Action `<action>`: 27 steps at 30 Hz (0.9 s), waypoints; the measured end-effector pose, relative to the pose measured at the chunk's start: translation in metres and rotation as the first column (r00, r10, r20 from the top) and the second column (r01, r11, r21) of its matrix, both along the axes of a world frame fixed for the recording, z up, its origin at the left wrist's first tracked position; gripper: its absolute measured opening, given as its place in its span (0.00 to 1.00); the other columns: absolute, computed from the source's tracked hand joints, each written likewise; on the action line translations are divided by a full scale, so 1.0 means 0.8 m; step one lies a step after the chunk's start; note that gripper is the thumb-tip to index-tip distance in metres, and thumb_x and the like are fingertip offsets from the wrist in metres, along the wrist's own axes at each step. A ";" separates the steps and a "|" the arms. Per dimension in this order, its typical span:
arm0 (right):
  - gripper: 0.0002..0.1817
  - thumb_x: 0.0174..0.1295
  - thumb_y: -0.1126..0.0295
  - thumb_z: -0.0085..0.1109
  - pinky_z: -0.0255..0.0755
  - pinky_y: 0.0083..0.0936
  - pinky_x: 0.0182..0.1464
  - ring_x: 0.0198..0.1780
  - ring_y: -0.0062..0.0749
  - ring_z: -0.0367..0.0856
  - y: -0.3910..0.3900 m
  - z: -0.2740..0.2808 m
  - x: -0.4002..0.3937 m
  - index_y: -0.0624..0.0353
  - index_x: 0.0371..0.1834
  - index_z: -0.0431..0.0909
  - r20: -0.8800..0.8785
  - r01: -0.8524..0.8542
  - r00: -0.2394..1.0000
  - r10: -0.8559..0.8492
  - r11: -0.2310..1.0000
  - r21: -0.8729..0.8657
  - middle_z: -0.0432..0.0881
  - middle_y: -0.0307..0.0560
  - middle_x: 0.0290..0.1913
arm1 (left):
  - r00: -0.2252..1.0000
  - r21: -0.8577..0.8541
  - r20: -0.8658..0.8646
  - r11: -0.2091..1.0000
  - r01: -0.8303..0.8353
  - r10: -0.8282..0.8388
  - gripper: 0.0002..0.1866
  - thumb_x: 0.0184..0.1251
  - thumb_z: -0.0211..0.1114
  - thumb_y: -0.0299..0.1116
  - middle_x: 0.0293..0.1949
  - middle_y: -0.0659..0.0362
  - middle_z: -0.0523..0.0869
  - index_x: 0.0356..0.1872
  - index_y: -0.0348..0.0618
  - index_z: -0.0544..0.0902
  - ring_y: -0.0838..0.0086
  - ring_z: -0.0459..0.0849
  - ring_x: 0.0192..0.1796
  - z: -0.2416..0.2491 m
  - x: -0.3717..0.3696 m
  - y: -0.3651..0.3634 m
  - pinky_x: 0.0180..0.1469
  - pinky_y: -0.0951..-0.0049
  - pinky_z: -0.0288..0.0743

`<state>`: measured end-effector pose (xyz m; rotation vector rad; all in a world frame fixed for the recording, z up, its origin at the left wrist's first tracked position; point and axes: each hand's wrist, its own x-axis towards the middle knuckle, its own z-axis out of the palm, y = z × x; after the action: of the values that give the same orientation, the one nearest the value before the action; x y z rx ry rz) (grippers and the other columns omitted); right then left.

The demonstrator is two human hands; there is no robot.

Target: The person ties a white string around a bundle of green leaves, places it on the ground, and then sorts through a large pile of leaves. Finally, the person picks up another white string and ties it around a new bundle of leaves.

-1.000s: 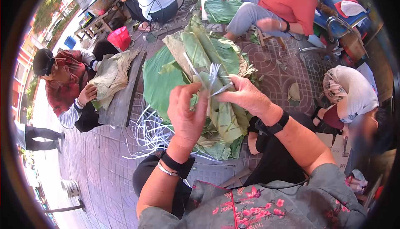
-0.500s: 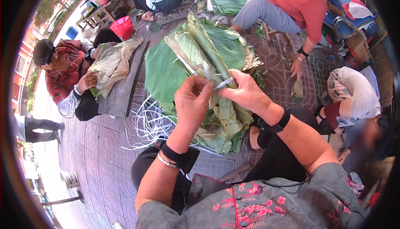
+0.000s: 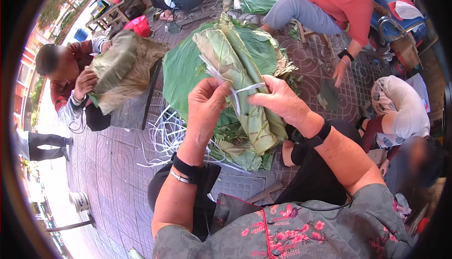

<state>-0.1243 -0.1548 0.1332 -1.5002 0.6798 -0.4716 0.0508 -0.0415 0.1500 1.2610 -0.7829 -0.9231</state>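
Observation:
A long bundle of rolled and folded leaves [image 3: 252, 113] lies slantwise in front of me, over a stack of large green leaves [image 3: 182, 77]. Around its middle runs a white plastic strip [image 3: 249, 88]. My left hand [image 3: 206, 101] is closed in a pinch on the strip at the bundle's left side. With the thumb on top, my right hand [image 3: 283, 102] grips the bundle from its right side, close to the strip. Its other fingers are partly hidden behind the bundle. Loose white strips [image 3: 168, 139] lie tangled to the left of the stack.
On the left, a co-worker holds a large dried leaf [image 3: 127, 65] above a dark board [image 3: 136, 110]. A person in a red top [image 3: 336, 4] sits at upper right, one hand near a leaf [image 3: 329, 96] on the paving. Another person [image 3: 400, 103] bends at right.
My left hand has moved left with the strip, which now shows plainly across the bundle. The left co-worker's leaf has been raised and turned. The red-topped person's hand has shifted slightly.

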 end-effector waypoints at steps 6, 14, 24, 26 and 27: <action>0.17 0.58 0.75 0.63 0.76 0.20 0.47 0.43 0.17 0.79 0.003 0.009 -0.002 0.67 0.51 0.77 0.058 -0.057 0.997 0.050 0.988 0.140 0.82 0.39 0.44 | 1.000 -0.086 0.021 0.996 -0.003 0.005 0.07 0.71 0.66 0.33 0.34 0.61 0.87 0.40 0.40 0.83 0.82 0.80 0.33 -0.003 0.009 -0.001 0.36 0.79 0.74; 0.17 0.59 0.75 0.62 0.76 0.21 0.48 0.43 0.18 0.80 0.002 0.010 -0.002 0.67 0.52 0.76 0.056 -0.070 0.997 0.062 0.985 0.161 0.82 0.40 0.45 | 0.995 -0.130 -0.096 0.991 -0.011 -0.001 0.07 0.71 0.65 0.32 0.41 0.57 0.88 0.42 0.39 0.84 0.77 0.85 0.40 -0.002 0.013 -0.002 0.41 0.77 0.79; 0.19 0.58 0.75 0.63 0.76 0.21 0.49 0.43 0.18 0.80 0.000 0.007 -0.006 0.66 0.53 0.76 0.069 -0.067 0.996 0.056 0.981 0.182 0.82 0.39 0.44 | 0.961 -0.182 -0.230 0.977 0.110 -0.151 0.16 0.71 0.63 0.27 0.46 0.53 0.88 0.56 0.32 0.81 0.72 0.87 0.45 0.002 0.024 -0.003 0.48 0.75 0.81; 0.19 0.58 0.75 0.63 0.75 0.21 0.49 0.44 0.18 0.80 0.000 0.007 -0.005 0.67 0.53 0.76 0.077 -0.063 0.996 0.047 0.974 0.218 0.82 0.39 0.44 | 0.958 -0.188 -0.244 0.977 0.104 -0.149 0.15 0.71 0.63 0.27 0.45 0.53 0.88 0.56 0.32 0.81 0.73 0.87 0.44 0.001 0.026 -0.003 0.48 0.74 0.81; 0.19 0.58 0.75 0.63 0.75 0.21 0.49 0.44 0.18 0.80 0.001 0.008 -0.005 0.67 0.53 0.76 0.083 -0.063 0.996 0.045 0.972 0.225 0.82 0.39 0.44 | 0.954 -0.188 -0.261 0.977 0.101 -0.149 0.14 0.70 0.64 0.27 0.45 0.53 0.88 0.54 0.32 0.82 0.73 0.87 0.43 -0.001 0.027 -0.003 0.48 0.74 0.81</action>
<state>-0.1284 -0.1541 0.1393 -1.2751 0.6092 -0.3938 0.0720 -0.0437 0.1495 0.9155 -0.7119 -1.0827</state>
